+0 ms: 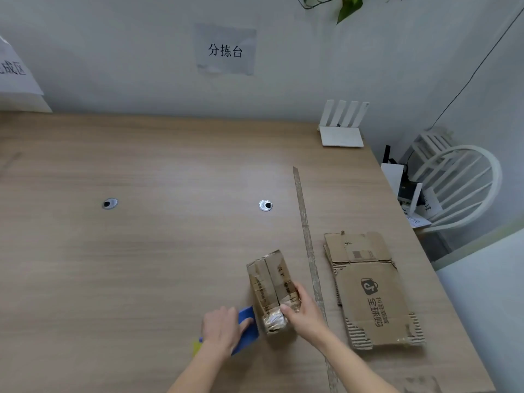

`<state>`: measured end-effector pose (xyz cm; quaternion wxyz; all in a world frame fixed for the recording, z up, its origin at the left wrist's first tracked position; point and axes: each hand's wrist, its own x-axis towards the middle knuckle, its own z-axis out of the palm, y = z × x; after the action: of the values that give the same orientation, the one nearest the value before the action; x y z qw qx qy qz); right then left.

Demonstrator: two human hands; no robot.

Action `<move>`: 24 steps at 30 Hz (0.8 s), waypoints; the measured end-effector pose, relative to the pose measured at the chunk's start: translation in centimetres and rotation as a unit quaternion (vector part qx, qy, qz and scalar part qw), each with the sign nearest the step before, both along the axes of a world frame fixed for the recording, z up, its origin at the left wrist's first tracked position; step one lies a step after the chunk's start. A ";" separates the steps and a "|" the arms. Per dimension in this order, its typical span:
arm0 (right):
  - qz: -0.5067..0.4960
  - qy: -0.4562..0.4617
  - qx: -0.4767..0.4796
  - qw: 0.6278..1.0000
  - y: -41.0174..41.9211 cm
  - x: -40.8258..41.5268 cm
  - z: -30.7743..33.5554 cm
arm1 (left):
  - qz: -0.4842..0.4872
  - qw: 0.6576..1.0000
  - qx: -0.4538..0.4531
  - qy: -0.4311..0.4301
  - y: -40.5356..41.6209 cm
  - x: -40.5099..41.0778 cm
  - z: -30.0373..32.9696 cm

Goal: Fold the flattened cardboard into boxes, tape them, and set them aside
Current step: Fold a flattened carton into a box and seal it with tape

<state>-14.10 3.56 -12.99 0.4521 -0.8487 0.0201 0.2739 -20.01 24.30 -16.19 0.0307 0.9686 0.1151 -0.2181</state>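
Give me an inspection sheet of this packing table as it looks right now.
Surface: wooden table, two round grommets, a tape strip running front to back.
Job's things: folded box on the table; flat cardboard stacked right of the strip; blue tool beside the box.
Clutter: white router at the back right.
Grippers: left hand on the blue tool; right hand gripping the box's near end.
Cables: thin black cable on the wall.
Surroundings: wall sign, white chair, plant leaves.
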 end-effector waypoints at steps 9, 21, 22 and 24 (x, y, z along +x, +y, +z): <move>0.258 -0.153 -0.178 0.937 -2.0 4.1 2.6 | 0.039 0.995 -0.073 -0.056 4.0 -1.2 -1.0; 0.407 -0.258 -0.318 0.816 -3.3 5.4 3.0 | 0.027 0.997 -0.063 0.018 6.9 -1.9 -1.9; 0.413 -0.272 -0.330 0.804 -3.4 5.9 3.2 | 0.028 0.998 -0.060 0.005 6.7 -1.6 -1.4; 0.415 -0.299 -0.343 0.788 -3.7 6.6 3.6 | 0.015 0.996 -0.060 -0.071 6.1 -0.8 -0.2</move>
<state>-7.49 -0.11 -9.41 -0.0424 -0.9138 -0.3779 0.1427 -20.76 30.37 -16.37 0.1001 0.9763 0.1135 -0.1550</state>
